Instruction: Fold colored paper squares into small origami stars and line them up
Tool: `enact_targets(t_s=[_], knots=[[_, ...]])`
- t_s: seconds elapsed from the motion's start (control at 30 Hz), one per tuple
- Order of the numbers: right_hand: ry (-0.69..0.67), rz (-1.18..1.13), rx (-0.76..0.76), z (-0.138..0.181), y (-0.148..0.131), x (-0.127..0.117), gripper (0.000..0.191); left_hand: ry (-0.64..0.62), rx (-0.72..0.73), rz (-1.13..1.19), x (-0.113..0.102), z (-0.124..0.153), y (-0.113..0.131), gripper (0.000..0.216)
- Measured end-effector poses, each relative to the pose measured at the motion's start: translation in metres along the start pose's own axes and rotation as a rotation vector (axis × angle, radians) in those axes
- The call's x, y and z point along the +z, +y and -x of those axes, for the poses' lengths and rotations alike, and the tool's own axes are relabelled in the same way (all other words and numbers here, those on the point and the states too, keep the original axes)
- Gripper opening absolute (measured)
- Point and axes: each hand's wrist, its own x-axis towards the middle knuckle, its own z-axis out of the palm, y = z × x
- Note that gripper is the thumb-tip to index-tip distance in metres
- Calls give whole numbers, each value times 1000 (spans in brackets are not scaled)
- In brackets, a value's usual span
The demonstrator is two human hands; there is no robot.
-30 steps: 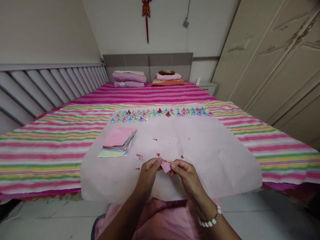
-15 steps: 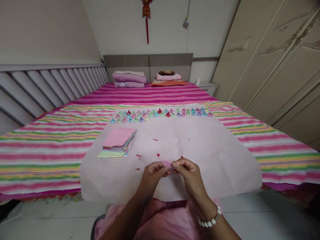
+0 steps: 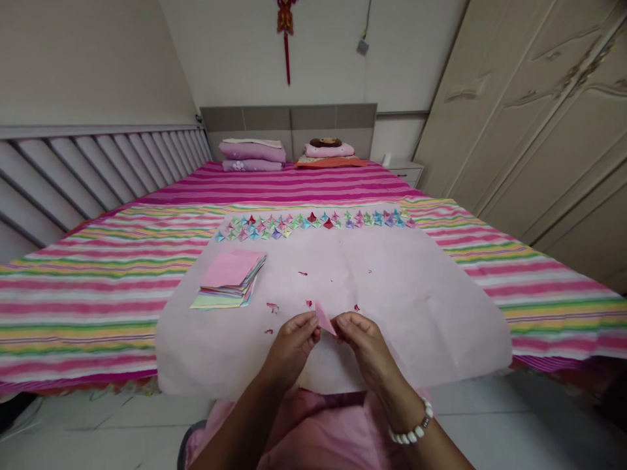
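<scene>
A bed [image 3: 171,189] with a striped cover fills the middle of the view, and a broad pale sheet [image 3: 392,281] lies over its near end. Along the sheet's far edge runs a band of small folded paper shapes [image 3: 328,223] in many colours. Nearer, on the left, sits a loose stack of paper [image 3: 232,269], a pink piece on top.

The left hand [image 3: 292,343] is nearly closed above the near part of the sheet, thumb and fingertips pinching the left edge of a small pink folded paper [image 3: 324,319]. The right hand [image 3: 361,334] faces it, fingers curled and thumb drawn in close, the tips at the paper's right edge; whether they grip it or only touch it, I cannot tell. A white beaded bracelet [image 3: 411,433] circles the right wrist.

The pink folded paper stands tilted between the two hands, one corner pointing down towards the right fingertips. Tiny red bits [image 3: 356,307] dot the sheet just beyond and beside the hands.
</scene>
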Motion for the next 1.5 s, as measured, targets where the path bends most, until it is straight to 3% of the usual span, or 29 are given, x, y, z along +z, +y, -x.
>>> enact_targets(t_s=[0.23, 0.73, 0.9, 1.07, 1.13, 1.27, 1.5], knots=[[-44, -76, 100, 1, -1, 3, 24, -71, -21, -54, 0, 4, 1, 18], [-46, 74, 20, -4, 0, -3, 20, -1, 22, -226, -2, 3, 7, 25], [4, 111, 3, -5, 1, 0, 10, 28, 120, -437, 0, 2, 4, 20], [123, 207, -114, -7, 5, 0, 8, 205, 409, -728, 8, 6, -1, 25], [131, 269, -180, -6, 6, 0, 5, 223, 444, -791, 11, 8, -3, 33], [122, 389, -292, -4, 9, 2, 5, 171, 410, -821, 14, 8, -4, 28], [121, 400, -341, -5, 11, 1, 7, 52, 404, -882, 11, 7, -1, 21]])
